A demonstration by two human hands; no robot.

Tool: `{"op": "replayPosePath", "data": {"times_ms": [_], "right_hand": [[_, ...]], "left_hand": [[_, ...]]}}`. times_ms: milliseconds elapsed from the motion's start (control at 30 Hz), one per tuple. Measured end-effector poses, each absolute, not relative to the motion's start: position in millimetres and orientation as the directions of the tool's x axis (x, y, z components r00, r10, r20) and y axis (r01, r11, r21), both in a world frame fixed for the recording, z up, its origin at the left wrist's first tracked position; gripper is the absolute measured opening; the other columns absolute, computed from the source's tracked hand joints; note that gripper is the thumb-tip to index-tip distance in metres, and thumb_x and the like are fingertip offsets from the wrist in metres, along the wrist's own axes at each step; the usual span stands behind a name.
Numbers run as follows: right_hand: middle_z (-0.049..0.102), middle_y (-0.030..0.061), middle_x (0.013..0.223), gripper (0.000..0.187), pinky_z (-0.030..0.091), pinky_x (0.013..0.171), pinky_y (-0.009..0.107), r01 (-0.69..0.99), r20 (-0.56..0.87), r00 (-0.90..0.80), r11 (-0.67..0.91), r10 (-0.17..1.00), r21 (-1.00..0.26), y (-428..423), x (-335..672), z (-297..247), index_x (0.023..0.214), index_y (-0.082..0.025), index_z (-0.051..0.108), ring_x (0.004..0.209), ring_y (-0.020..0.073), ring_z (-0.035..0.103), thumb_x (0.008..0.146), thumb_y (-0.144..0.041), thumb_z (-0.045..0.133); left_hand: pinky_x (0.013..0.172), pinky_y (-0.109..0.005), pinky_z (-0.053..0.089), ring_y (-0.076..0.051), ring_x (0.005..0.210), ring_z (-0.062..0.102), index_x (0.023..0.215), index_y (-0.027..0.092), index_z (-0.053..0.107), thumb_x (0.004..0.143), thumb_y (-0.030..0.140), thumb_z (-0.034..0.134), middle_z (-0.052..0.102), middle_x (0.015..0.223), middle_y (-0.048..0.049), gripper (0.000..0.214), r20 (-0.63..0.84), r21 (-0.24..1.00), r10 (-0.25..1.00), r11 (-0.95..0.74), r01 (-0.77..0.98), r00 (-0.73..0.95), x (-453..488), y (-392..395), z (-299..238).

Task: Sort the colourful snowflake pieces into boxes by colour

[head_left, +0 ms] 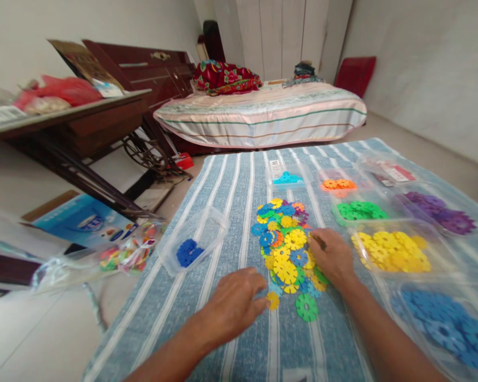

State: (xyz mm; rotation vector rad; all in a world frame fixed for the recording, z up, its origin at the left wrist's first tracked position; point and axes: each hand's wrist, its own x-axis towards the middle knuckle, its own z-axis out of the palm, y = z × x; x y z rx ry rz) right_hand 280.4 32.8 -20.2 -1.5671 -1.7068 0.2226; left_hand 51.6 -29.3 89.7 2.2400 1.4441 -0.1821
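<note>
A mixed pile of flat, notched plastic discs (286, 249) in yellow, blue, green, orange and purple lies on the striped cloth. My left hand (239, 300) is at the pile's near left, fingers half curled and thumb apart from them. Just beyond its thumb tip lies a yellow-orange disc (273, 301). On the pile's right edge rests my right hand (332, 257), with its fingers bent inward beside yellow discs. Its fingertips are partly hidden, so what they pinch does not show. One green disc (306, 307) lies at the pile's near end.
A clear box (213, 228) with dark blue discs stands left. On the right are clear boxes of yellow (394, 252), green (360, 210), orange (338, 184), purple (442, 212) and blue discs (446, 323). A light-blue disc box (289, 178) sits farther back. A bed (263, 119) stands beyond.
</note>
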Motion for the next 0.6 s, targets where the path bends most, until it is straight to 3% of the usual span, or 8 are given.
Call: {"op": "replayPosePath", "data": {"times_ms": [100, 233, 433, 600], "right_hand": [[0.062, 0.0037, 0.082, 0.019, 0.039, 0.074, 0.029, 0.756, 0.430, 0.075, 0.230, 0.900, -0.613, 33, 280, -20, 0.079, -0.019, 0.062, 0.080, 0.0181, 0.054, 0.080, -0.031, 0.048], [0.063, 0.0043, 0.082, 0.017, 0.040, 0.075, 0.030, 0.746, 0.432, 0.088, 0.228, 0.898, -0.626, 35, 278, -19, 0.079, -0.019, 0.062, 0.081, 0.0186, 0.054, 0.079, -0.029, 0.048], [0.063, 0.0035, 0.080, 0.015, 0.039, 0.073, 0.029, 0.745, 0.419, 0.101, 0.210, 0.902, -0.633, 36, 277, -19, 0.079, -0.019, 0.062, 0.079, 0.0181, 0.054, 0.079, -0.028, 0.049], [0.063, 0.0034, 0.080, 0.015, 0.040, 0.072, 0.029, 0.757, 0.423, 0.103, 0.205, 0.900, -0.621, 37, 276, -20, 0.078, -0.020, 0.062, 0.079, 0.0179, 0.055, 0.078, -0.027, 0.049]], "left_hand": [[0.074, -0.030, 0.038, -0.020, 0.087, 0.053, 0.083, 0.020, 0.056, 0.078, 0.028, 0.050, 0.058, 0.090, -0.0045, 0.012, -0.353, 0.287, 0.826, -0.351, 0.891, 0.439, 67, -36, 74], [0.067, -0.027, 0.036, -0.016, 0.077, 0.052, 0.076, 0.019, 0.053, 0.074, 0.021, 0.050, 0.058, 0.083, -0.0019, 0.004, -0.337, 0.311, 0.832, -0.345, 0.886, 0.442, 67, -34, 68], [0.050, -0.020, 0.028, -0.009, 0.056, 0.046, 0.061, 0.017, 0.053, 0.069, 0.021, 0.053, 0.051, 0.057, 0.0051, 0.009, -0.442, 0.542, 0.771, -0.178, 0.821, 0.459, 62, -15, 80], [0.048, -0.018, 0.029, -0.008, 0.053, 0.047, 0.059, 0.015, 0.058, 0.065, 0.020, 0.058, 0.053, 0.054, 0.0047, 0.008, -0.311, 0.713, 0.778, -0.188, 0.676, 0.545, 110, 13, 89]]}}
